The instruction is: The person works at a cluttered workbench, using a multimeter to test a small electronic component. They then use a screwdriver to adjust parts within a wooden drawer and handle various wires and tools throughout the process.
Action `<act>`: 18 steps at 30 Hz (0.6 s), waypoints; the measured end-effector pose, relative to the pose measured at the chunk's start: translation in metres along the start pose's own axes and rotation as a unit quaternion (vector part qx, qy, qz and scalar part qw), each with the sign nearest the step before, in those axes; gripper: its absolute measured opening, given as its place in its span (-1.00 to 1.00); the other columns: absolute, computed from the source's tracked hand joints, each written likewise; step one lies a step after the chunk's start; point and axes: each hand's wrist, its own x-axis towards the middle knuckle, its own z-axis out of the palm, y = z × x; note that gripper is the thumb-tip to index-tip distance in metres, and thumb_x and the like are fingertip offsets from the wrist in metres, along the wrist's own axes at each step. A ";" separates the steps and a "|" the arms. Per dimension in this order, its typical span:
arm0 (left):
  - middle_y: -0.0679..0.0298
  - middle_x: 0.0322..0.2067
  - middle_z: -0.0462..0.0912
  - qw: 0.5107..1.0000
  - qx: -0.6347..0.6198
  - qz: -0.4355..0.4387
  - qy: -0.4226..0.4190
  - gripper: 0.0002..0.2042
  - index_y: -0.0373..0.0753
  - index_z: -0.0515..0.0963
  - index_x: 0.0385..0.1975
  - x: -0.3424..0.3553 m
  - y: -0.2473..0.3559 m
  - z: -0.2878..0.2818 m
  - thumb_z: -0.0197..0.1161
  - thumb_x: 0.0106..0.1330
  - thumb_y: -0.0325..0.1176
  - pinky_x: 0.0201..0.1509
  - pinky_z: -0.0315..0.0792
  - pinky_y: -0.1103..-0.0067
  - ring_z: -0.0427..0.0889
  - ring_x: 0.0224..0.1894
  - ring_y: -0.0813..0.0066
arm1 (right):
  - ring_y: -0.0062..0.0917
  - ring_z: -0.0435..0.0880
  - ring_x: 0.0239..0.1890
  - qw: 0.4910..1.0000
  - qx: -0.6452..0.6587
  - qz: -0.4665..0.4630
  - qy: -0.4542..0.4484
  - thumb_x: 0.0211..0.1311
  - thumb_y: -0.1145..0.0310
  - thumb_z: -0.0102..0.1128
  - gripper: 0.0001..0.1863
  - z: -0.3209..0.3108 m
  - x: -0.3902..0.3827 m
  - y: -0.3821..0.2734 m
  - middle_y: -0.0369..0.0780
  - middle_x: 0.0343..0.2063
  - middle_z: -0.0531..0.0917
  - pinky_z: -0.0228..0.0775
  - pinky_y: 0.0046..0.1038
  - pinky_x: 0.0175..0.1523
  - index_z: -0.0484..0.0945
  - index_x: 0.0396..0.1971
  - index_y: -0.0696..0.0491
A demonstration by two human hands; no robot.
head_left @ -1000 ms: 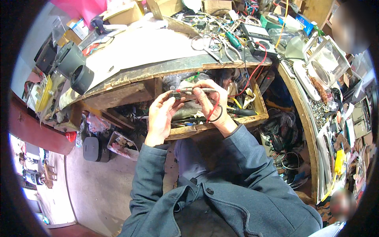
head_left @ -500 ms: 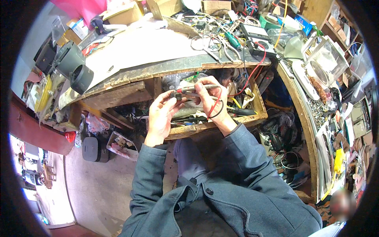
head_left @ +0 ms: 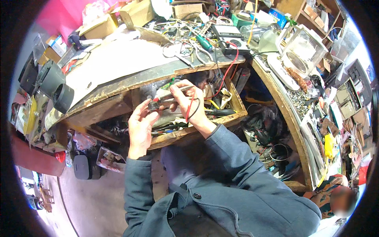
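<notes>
Dark part (head_left: 153, 106) between left fingers (head_left: 151, 117) looks indistinct.

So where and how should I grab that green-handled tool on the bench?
Probably by the thick green handle, from above and the near side, with the hand closing across its width. It lies slanted, its lower end toward the front edge of the bench; loose clutter crowds its far end, and the meter sits close on the right.
</notes>
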 end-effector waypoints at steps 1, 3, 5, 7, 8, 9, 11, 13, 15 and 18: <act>0.08 0.10 0.61 1.000 -0.001 -0.004 0.002 -0.51 -0.38 0.42 0.24 0.002 0.001 0.000 0.24 0.28 -0.65 0.21 0.55 0.42 0.67 0.07 0.26 | -0.64 0.65 -0.59 1.000 -0.014 -0.012 -0.002 0.42 0.37 0.20 -0.82 0.000 0.001 0.001 -0.21 -0.51 0.70 0.48 -0.58 -0.54 0.55 -0.28 0.20; 0.11 0.04 0.63 0.999 0.026 -0.014 0.013 -0.51 -0.38 0.42 0.24 0.006 -0.001 0.003 0.24 0.27 -0.66 0.20 0.56 0.42 0.67 0.05 0.29 | -0.64 0.64 -0.61 0.999 0.006 -0.033 0.008 0.42 0.38 0.19 -0.83 0.000 0.003 0.001 -0.22 -0.51 0.69 0.46 -0.60 -0.57 0.55 -0.28 0.20; 0.18 -0.08 0.63 1.000 -0.014 -0.012 0.006 -0.55 -0.39 0.45 0.22 0.005 -0.001 0.008 0.23 0.30 -0.64 0.15 0.60 0.41 0.68 -0.01 0.36 | -0.63 0.63 -0.64 1.000 0.000 -0.004 0.016 0.42 0.38 0.20 -0.83 -0.005 0.002 0.000 -0.22 -0.51 0.70 0.45 -0.58 -0.57 0.55 -0.28 0.20; 0.16 -0.05 0.63 0.999 0.017 -0.012 0.028 -0.58 -0.39 0.46 0.21 0.003 -0.005 0.002 0.21 0.34 -0.61 0.09 0.64 0.43 0.69 -0.04 0.34 | -0.63 0.62 -0.65 1.000 0.011 0.006 0.011 0.42 0.37 0.20 -0.83 -0.002 0.001 -0.002 -0.20 -0.49 0.71 0.45 -0.58 -0.58 0.55 -0.28 0.19; 0.16 -0.04 0.64 0.999 0.020 -0.010 0.036 -0.59 -0.39 0.46 0.21 0.002 -0.004 0.004 0.21 0.35 -0.60 0.07 0.65 0.43 0.70 -0.05 0.34 | -0.62 0.62 -0.65 1.000 0.020 0.009 0.009 0.42 0.36 0.20 -0.82 0.000 0.001 -0.003 -0.20 -0.49 0.72 0.45 -0.58 -0.58 0.55 -0.28 0.19; 0.15 -0.04 0.64 0.999 0.022 -0.008 0.044 -0.60 -0.39 0.46 0.21 0.001 -0.003 0.007 0.20 0.37 -0.59 0.05 0.66 0.44 0.70 -0.05 0.33 | -0.62 0.62 -0.65 0.999 0.030 0.012 0.008 0.42 0.36 0.21 -0.82 0.000 0.001 -0.003 -0.20 -0.48 0.72 0.45 -0.58 -0.58 0.55 -0.28 0.19; 0.14 -0.03 0.64 0.998 0.031 -0.004 0.054 -0.62 -0.40 0.46 0.21 -0.001 -0.002 0.008 0.19 0.38 -0.58 0.03 0.66 0.44 0.71 -0.06 0.32 | -0.61 0.61 -0.66 1.000 0.006 0.020 0.013 0.42 0.35 0.20 -0.81 -0.003 0.002 -0.003 -0.17 -0.46 0.73 0.45 -0.57 -0.60 0.55 -0.28 0.19; 0.13 -0.02 0.64 0.997 0.043 0.001 0.059 -0.63 -0.41 0.47 0.20 -0.001 -0.005 0.006 0.18 0.39 -0.57 0.03 0.67 0.44 0.70 -0.05 0.32 | -0.61 0.61 -0.66 1.000 0.016 0.019 0.011 0.43 0.35 0.19 -0.81 -0.001 0.001 -0.002 -0.17 -0.47 0.73 0.45 -0.57 -0.60 0.55 -0.29 0.19; 0.11 -0.04 0.64 0.997 0.045 0.007 0.059 -0.62 -0.43 0.48 0.18 0.000 -0.005 0.005 0.22 0.35 -0.61 0.02 0.67 0.44 0.71 -0.11 0.35 | -0.58 0.63 -0.66 1.000 0.016 0.015 0.002 0.43 0.33 0.20 -0.79 -0.002 0.002 -0.002 -0.16 -0.48 0.72 0.47 -0.54 -0.60 0.54 -0.29 0.19; 0.12 -0.10 0.65 0.996 0.073 0.039 0.041 -0.56 -0.43 0.47 0.17 0.003 -0.009 0.006 0.26 0.26 -0.67 -0.02 0.67 0.48 0.71 -0.21 0.39 | -0.55 0.64 -0.67 1.000 0.007 0.015 0.002 0.42 0.32 0.21 -0.78 -0.004 0.004 -0.002 -0.14 -0.49 0.72 0.47 -0.53 -0.61 0.54 -0.31 0.20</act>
